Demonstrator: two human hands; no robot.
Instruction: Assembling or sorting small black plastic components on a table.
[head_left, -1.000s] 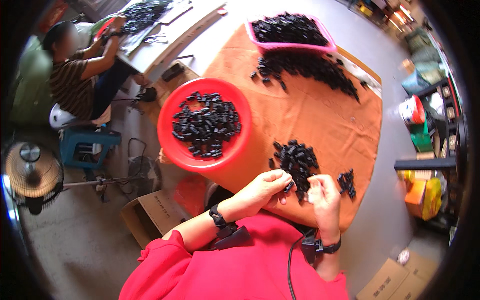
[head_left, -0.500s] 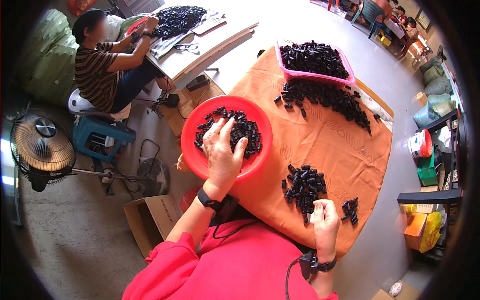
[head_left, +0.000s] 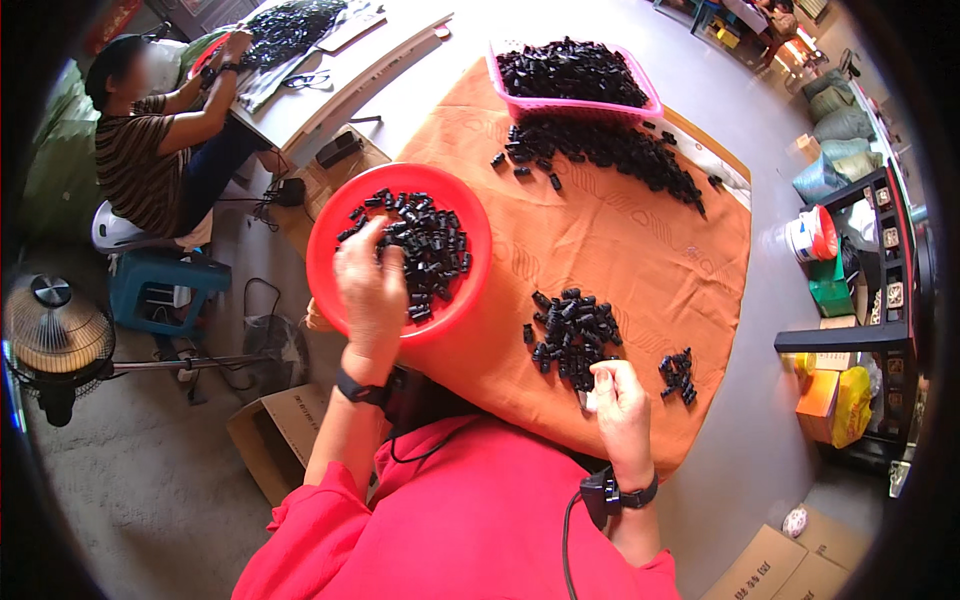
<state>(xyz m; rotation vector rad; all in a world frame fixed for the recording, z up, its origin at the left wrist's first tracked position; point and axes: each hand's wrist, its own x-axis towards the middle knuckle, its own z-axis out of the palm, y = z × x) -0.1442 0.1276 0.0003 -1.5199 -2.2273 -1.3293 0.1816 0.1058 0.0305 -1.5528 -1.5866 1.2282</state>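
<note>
At the left of the cloth-covered table stands a round red basin (head_left: 478, 255) that holds many small black cylindrical parts (head_left: 432, 240). My left hand (head_left: 372, 290) reaches over its left side, thumb apart from the fingers, and the fingertips are among the parts. My right hand (head_left: 622, 405) is closed in a pinch at the near edge of a loose pile of the same black parts (head_left: 575, 335). A small white thing (head_left: 588, 401) shows at its fingertips; its kind is unclear. Further right lies a smaller cluster of thin black pieces (head_left: 679, 377).
A pink basket (head_left: 575, 108) full of black parts stands at the table's far side, with a spilled heap (head_left: 610, 155) before it. The orange cloth (head_left: 640, 250) covers the table. A co-worker (head_left: 150, 150) sits at another table, upper left. A fan (head_left: 60, 335) and open carton (head_left: 275, 440) stand left.
The view has shifted, so the table appears further left. My left hand has moved toward the basin's left side, its fingers less spread. My right hand keeps its pinch near the pile.
</note>
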